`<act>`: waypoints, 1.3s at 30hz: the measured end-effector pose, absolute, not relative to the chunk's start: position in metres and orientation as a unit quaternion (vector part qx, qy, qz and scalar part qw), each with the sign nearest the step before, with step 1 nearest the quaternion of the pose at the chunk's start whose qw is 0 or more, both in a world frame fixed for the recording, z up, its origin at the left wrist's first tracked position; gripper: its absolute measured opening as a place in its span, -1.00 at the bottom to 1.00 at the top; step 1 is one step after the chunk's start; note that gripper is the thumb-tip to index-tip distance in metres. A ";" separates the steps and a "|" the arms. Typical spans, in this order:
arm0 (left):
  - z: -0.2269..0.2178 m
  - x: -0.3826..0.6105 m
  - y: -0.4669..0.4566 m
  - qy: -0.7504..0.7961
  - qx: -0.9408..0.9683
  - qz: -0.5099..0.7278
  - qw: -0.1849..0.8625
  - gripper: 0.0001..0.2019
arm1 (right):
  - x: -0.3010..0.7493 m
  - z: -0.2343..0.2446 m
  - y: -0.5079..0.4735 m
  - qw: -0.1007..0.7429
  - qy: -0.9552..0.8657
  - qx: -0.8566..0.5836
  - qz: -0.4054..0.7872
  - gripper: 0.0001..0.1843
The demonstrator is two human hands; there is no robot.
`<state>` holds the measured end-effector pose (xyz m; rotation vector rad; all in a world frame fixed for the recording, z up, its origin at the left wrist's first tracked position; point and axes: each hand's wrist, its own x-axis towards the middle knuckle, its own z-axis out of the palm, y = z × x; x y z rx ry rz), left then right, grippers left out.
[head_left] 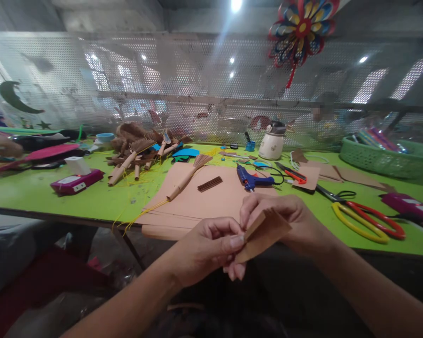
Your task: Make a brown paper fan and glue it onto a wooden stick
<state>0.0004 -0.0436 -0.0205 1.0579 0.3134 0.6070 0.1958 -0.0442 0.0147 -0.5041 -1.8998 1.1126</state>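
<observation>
As the left hand (206, 246) and right hand (285, 213) pinch the folded brown paper (264, 232) just off the near edge of the table (102, 202), each crease probably wants even width and firm thumb pressure.

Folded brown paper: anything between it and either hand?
Nothing visible. The left hand pinches the folded brown paper at its left end; the right hand grips it directly from behind.
</observation>
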 end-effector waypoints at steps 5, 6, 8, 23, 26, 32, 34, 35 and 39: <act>-0.030 0.012 -0.048 0.107 0.454 0.316 0.827 -0.75 | 0.193 0.010 -0.044 0.410 -0.748 -0.184 0.489 -0.80; -0.033 0.015 -0.050 0.097 0.448 0.319 0.830 -0.75 | 0.193 0.010 -0.044 0.412 -0.744 -0.178 0.495 -0.82; -0.038 0.021 -0.052 0.071 0.443 0.320 0.835 -0.73 | 0.192 0.009 -0.045 0.420 -0.733 -0.168 0.509 -0.85; 0.019 -0.010 -0.008 0.382 0.847 0.308 0.205 -0.80 | 0.209 0.024 0.010 0.057 -0.901 -0.346 0.253 -0.78; 0.004 0.002 0.007 0.354 0.906 0.204 0.111 -0.78 | 0.202 0.016 0.026 0.031 -0.915 -0.333 0.225 -0.77; -0.015 0.006 0.029 0.352 0.914 0.167 0.116 -0.79 | 0.203 0.004 0.029 0.089 -0.905 -0.360 0.207 -0.79; -0.015 0.005 0.033 0.342 0.919 0.162 0.114 -0.79 | 0.204 0.000 0.028 0.118 -0.905 -0.365 0.185 -0.81; -0.015 0.005 0.034 0.336 0.921 0.162 0.111 -0.79 | 0.205 -0.002 0.028 0.128 -0.907 -0.363 0.173 -0.82; -0.014 0.008 0.033 0.322 0.926 0.172 0.099 -0.79 | 0.208 -0.013 0.029 0.155 -0.908 -0.355 0.162 -0.85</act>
